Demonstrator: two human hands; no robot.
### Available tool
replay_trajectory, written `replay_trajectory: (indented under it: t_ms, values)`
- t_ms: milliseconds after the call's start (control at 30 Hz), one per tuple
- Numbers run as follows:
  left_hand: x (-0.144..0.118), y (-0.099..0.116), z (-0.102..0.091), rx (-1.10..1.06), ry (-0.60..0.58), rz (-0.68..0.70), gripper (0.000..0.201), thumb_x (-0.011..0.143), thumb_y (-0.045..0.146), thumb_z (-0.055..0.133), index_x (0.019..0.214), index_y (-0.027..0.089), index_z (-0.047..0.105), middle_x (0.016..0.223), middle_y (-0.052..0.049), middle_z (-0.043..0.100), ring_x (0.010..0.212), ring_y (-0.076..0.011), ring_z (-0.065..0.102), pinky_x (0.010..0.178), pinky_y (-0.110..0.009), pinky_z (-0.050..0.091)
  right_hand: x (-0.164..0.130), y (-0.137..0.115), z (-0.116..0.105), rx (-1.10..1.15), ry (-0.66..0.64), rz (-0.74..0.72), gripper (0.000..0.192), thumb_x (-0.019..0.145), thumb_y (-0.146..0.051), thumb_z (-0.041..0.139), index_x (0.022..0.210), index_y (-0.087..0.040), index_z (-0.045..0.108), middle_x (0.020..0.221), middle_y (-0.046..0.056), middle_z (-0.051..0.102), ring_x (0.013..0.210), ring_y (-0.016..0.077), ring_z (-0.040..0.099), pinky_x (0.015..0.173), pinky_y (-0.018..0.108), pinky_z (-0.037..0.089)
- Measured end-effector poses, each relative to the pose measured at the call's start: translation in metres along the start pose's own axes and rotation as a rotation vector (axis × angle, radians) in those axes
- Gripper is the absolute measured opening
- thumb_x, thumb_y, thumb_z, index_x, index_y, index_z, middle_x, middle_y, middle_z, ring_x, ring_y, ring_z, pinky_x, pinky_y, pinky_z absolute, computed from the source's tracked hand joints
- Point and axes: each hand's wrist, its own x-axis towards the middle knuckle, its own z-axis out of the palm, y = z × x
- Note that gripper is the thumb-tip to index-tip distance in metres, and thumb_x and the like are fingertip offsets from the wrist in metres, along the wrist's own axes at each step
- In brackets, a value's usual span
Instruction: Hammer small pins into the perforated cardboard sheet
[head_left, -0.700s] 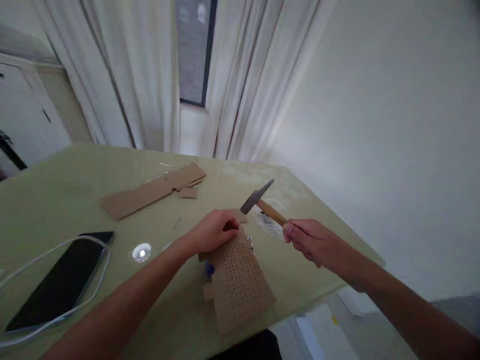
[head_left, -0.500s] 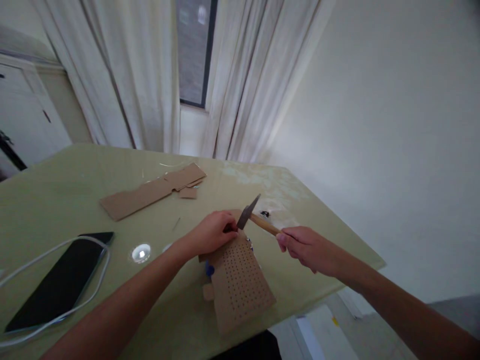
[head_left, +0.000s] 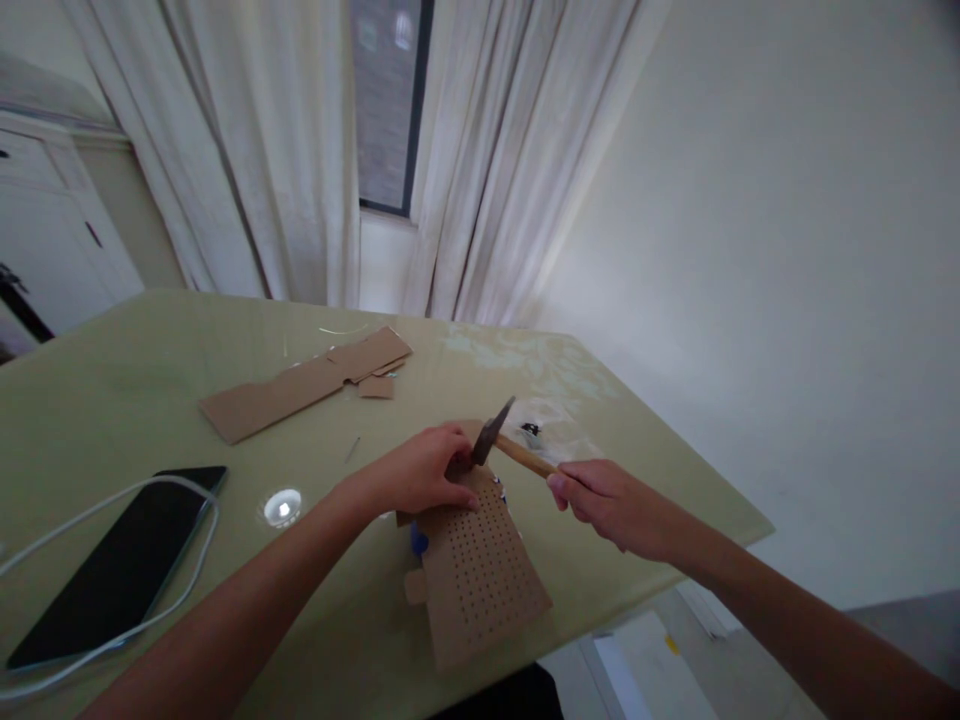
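Observation:
On the table lies a piece of brown cardboard [head_left: 487, 570] dotted with rows of small dark marks or holes. My left hand [head_left: 424, 468] rests over its far part, the thumb stretched out on the cardboard and apart from the bent fingers. Whether a small thing sits between those fingertips is hidden. Beside them, the head of a hammer [head_left: 491, 432] comes down close to the cardboard. Around its wooden handle my right hand [head_left: 607, 500] is closed. Something blue [head_left: 418, 540] shows at the cardboard's left edge, under it.
Long cardboard strips [head_left: 300, 390] lie farther back on the table [head_left: 150, 400], with a thin nail-like piece [head_left: 352, 448] nearer. Left stand a black tablet [head_left: 120, 565], a white cable [head_left: 206, 560] and a shiny round object [head_left: 282, 508]. A clear bag [head_left: 562, 430] with small black pieces lies beyond the hammer.
My left thumb has spread away from the fingers and down onto the cardboard. The hammer and my right hand have shifted slightly left, and the hammer head sits a little lower.

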Motion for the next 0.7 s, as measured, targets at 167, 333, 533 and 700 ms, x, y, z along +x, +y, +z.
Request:
replay_trajectory:
  t_ms: [167, 333, 533, 700]
  values:
    - [-0.002, -0.002, 0.005, 0.007, 0.024, -0.022, 0.047, 0.076, 0.047, 0.088, 0.111, 0.019, 0.073, 0.126, -0.011, 0.068, 0.115, -0.0305, 0.066, 0.101, -0.04, 0.052, -0.005, -0.003, -0.01, -0.016, 0.083, -0.061, 0.043, 0.108, -0.05, 0.044, 0.083, -0.02, 0.061, 0.067, -0.002, 0.048, 0.053, 0.0111, 0.046, 0.047, 0.022, 0.033]
    - [-0.001, -0.001, 0.006, -0.014, 0.018, -0.031, 0.05, 0.075, 0.044, 0.09, 0.114, 0.019, 0.073, 0.129, -0.011, 0.067, 0.123, -0.0317, 0.063, 0.109, -0.042, 0.051, -0.001, 0.0, 0.003, -0.013, 0.02, -0.007, 0.044, 0.109, -0.051, 0.042, 0.084, -0.02, 0.06, 0.068, -0.002, 0.048, 0.054, 0.0113, 0.045, 0.049, 0.023, 0.033]
    - [-0.002, 0.004, 0.003, -0.023, 0.009, -0.045, 0.047, 0.075, 0.043, 0.089, 0.112, 0.019, 0.073, 0.129, -0.012, 0.067, 0.123, -0.0323, 0.063, 0.109, -0.044, 0.052, 0.006, 0.008, 0.013, -0.043, -0.013, 0.007, 0.048, 0.111, -0.053, 0.041, 0.084, -0.019, 0.062, 0.072, 0.0, 0.052, 0.059, 0.0121, 0.047, 0.053, 0.024, 0.035]
    - [-0.002, -0.001, 0.004, -0.026, 0.006, -0.027, 0.053, 0.076, 0.047, 0.088, 0.119, 0.019, 0.072, 0.138, -0.014, 0.065, 0.131, -0.0331, 0.06, 0.116, -0.045, 0.047, 0.004, 0.012, 0.009, -0.033, 0.062, -0.006, 0.049, 0.112, -0.055, 0.038, 0.086, -0.02, 0.061, 0.069, -0.002, 0.049, 0.058, 0.0122, 0.046, 0.055, 0.024, 0.034]
